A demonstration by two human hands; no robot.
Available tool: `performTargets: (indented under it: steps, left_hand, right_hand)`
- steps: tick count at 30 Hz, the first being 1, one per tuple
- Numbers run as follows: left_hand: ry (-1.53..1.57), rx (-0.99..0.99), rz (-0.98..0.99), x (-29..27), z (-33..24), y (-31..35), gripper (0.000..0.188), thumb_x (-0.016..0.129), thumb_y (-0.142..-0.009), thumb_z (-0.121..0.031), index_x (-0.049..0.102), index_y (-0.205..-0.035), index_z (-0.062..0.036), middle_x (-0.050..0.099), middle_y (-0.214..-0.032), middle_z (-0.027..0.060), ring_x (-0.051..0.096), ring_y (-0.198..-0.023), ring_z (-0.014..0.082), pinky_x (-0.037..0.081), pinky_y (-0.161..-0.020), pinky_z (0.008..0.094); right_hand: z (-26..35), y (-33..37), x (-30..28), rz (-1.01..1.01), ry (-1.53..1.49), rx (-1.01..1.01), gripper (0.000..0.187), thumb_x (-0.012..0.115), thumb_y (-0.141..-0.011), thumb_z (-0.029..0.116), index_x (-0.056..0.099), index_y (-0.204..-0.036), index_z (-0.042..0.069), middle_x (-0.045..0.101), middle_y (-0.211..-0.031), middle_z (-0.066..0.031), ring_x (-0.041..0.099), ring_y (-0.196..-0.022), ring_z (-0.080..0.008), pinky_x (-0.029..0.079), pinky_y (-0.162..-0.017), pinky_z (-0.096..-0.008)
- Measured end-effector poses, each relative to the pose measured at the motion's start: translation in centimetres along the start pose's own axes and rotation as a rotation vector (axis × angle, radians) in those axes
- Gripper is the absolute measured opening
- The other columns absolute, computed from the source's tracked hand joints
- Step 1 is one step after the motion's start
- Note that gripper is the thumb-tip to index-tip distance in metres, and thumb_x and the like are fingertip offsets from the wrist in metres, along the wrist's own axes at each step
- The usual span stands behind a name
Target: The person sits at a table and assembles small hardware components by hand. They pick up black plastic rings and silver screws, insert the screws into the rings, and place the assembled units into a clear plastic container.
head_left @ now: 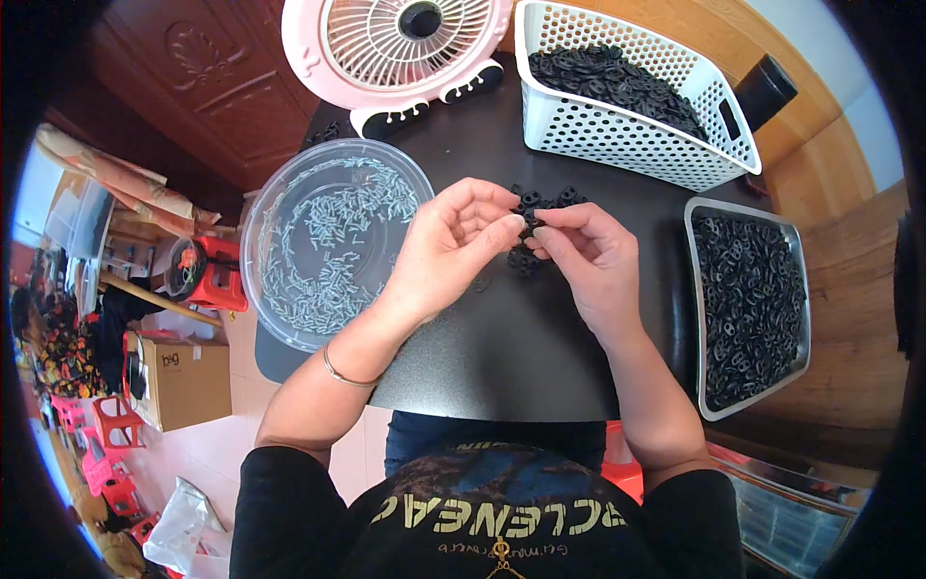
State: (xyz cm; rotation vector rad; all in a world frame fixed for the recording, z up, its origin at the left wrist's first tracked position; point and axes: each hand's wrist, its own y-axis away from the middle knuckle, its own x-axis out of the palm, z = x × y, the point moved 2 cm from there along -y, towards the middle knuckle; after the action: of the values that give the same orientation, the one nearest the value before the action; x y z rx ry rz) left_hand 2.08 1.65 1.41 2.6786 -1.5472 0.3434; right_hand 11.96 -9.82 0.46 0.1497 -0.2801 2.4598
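Both hands meet over the middle of a black table point(502, 338). The left hand point(453, 253) is curled, thumb and forefinger pinched together at the tips; something very small sits between them, too small to identify. The right hand point(585, 259) is likewise curled, its fingertips drawn in toward the left hand's — the two sets of fingertips touch or nearly touch. Whether the right hand grips a piece of its own cannot be told.

Directly beyond the fingertips lies a small pile of black rings point(542, 207) on the table, partly hidden by the fingers; a few rings lie just beneath the right hand's fingers.

To the left of the left hand, just beside it, stands a clear round tub point(280, 193) holding many small pale pins point(328, 280), scattered in a ring about its floor. A thin bangle point(342, 374) circles the left wrist.

To the right of the right hand, set apart from it, is a metal tray point(696, 318) filled with black rings. Beyond the right hand, well apart, a white perforated basket point(617, 135) holds more black rings. Beyond the left hand stands a pink fan point(328, 43), face up — tilted toward the person.
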Motion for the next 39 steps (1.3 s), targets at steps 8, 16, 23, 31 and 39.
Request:
performTargets:
  steps: [8, 16, 23, 31, 39]
  left_hand:
    - [-0.195, -0.042, 0.028, -0.54, 0.26, 0.14, 0.01, 0.058, -0.083, -0.011, 0.056, -0.081, -0.0012, 0.056, -0.067, -0.0022, 0.048, -0.06, 0.0014, 0.038, -0.053, 0.0153]
    - [-0.166, -0.053, 0.027, -0.44, 0.47, 0.23, 0.005, 0.058, -0.081, -0.006, 0.056, -0.082, -0.001, 0.056, -0.071, -0.0018, 0.049, -0.063, 0.0025, 0.04, -0.057, 0.0156]
    - [-0.385, 0.092, 0.008, -0.26, 0.02, 0.49, 0.006, 0.059, -0.08, -0.003, 0.057, -0.085, -0.0003, 0.055, -0.073, -0.0029, 0.047, -0.063, 0.0, 0.038, -0.055, 0.0136]
    - [-0.116, 0.035, 0.046, -0.34, -0.07, 0.2, 0.011, 0.057, -0.082, -0.008, 0.056, -0.089, 0.0007, 0.059, -0.075, 0.0024, 0.053, -0.065, 0.0047, 0.043, -0.058, 0.018]
    - [-0.126, -0.034, 0.098, -0.69, -0.01, 0.06, 0.017, 0.05, -0.087, -0.015, 0.055, -0.088, 0.0005, 0.058, -0.073, 0.0034, 0.053, -0.067, 0.0073, 0.044, -0.061, 0.0198]
  right_hand:
    - [-0.17, 0.11, 0.03, -0.013, 0.071, -0.04, 0.013, 0.056, -0.08, -0.002, 0.058, -0.092, -0.002, 0.06, -0.083, -0.0064, 0.06, -0.075, -0.0101, 0.05, -0.068, -0.0213]
    - [-0.05, 0.22, 0.1, -0.006, 0.055, 0.008, 0.012, 0.057, -0.079, -0.001, 0.057, -0.092, -0.002, 0.06, -0.083, -0.0071, 0.06, -0.074, -0.0103, 0.05, -0.068, -0.0216]
    - [0.02, 0.2, -0.12, 0.04, 0.026, 0.048, 0.012, 0.055, -0.081, 0.0, 0.057, -0.092, -0.002, 0.06, -0.083, -0.0074, 0.06, -0.074, -0.011, 0.05, -0.067, -0.0218]
    - [-0.4, 0.15, -0.13, 0.0, 0.084, -0.129, 0.011, 0.055, -0.079, -0.004, 0.057, -0.089, -0.001, 0.059, -0.087, -0.0072, 0.059, -0.076, -0.0108, 0.049, -0.069, -0.0218]
    - [0.03, 0.12, 0.01, -0.006, 0.323, -0.341, 0.013, 0.055, -0.077, -0.007, 0.057, -0.088, -0.002, 0.057, -0.088, -0.008, 0.058, -0.077, -0.0115, 0.049, -0.07, -0.0216]
